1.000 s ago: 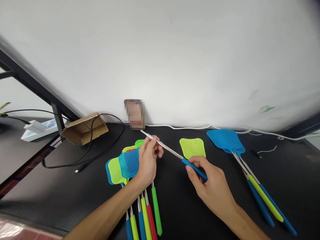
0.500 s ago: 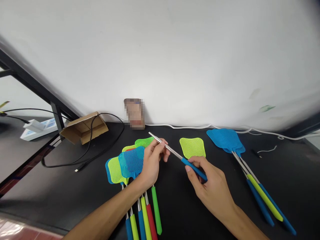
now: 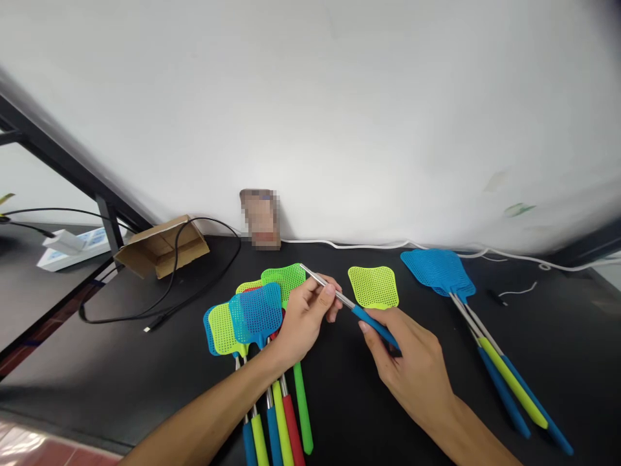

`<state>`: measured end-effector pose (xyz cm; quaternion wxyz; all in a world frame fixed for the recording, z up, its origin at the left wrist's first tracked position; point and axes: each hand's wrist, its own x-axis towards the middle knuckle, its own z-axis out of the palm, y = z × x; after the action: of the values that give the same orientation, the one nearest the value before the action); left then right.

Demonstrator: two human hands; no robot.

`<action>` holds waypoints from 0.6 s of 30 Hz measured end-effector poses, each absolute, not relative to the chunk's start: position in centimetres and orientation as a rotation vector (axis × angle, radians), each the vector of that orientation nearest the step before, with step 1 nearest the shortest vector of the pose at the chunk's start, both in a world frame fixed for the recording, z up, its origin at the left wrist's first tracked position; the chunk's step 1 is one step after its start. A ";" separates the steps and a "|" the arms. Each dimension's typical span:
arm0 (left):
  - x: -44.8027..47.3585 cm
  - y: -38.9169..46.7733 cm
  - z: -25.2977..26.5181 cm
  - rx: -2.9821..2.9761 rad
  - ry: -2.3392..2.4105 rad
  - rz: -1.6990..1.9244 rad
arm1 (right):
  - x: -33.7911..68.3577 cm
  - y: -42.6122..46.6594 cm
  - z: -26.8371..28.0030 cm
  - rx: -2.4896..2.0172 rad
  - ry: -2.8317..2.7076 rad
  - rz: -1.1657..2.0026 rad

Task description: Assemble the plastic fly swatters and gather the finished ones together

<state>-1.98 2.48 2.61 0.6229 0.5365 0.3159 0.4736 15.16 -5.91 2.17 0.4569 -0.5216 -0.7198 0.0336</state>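
My right hand (image 3: 412, 356) is closed around the blue grip of a fly swatter handle (image 3: 376, 325), a metal rod with no head on its end. With thumb and fingers, my left hand (image 3: 310, 314) pinches the silver rod farther up; the rod tilts up to the left. A loose yellow-green swatter head (image 3: 372, 287) lies on the table just beyond my right hand, its lower end hidden. Left of and under my left forearm lie several swatters with heads, among them a blue swatter head (image 3: 255, 314) and a green swatter head (image 3: 284, 278).
Several swatters with blue heads (image 3: 436, 268) lie at the right on the black table (image 3: 349, 414). An open cardboard box (image 3: 162, 249) and a looped black cable (image 3: 145, 318) are at the left. A pixelated upright object (image 3: 262, 220) leans on the wall, where a white cable (image 3: 339, 246) runs.
My left hand has slid down the rod, toward the blue grip, and a little to the right. The rod's tip has dropped slightly. My right hand has hardly moved.
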 end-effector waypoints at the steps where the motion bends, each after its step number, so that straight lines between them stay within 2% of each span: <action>1: -2.0 2.5 2.5 1.237 0.720 1.085 | 15.2 -5.9 2.1 -1.288 -1.773 0.086; 14: -2.4 2.6 2.3 1.374 0.637 1.068 | 15.0 -6.3 1.4 -1.269 -1.815 0.126; 18: -2.5 2.4 2.2 1.397 0.624 1.058 | 14.7 -6.5 1.5 -1.297 -1.765 0.229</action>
<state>-2.52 2.45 2.25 0.5976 0.6022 0.2690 0.4560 14.72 -6.54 1.52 0.4526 -0.5251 -0.7147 0.0927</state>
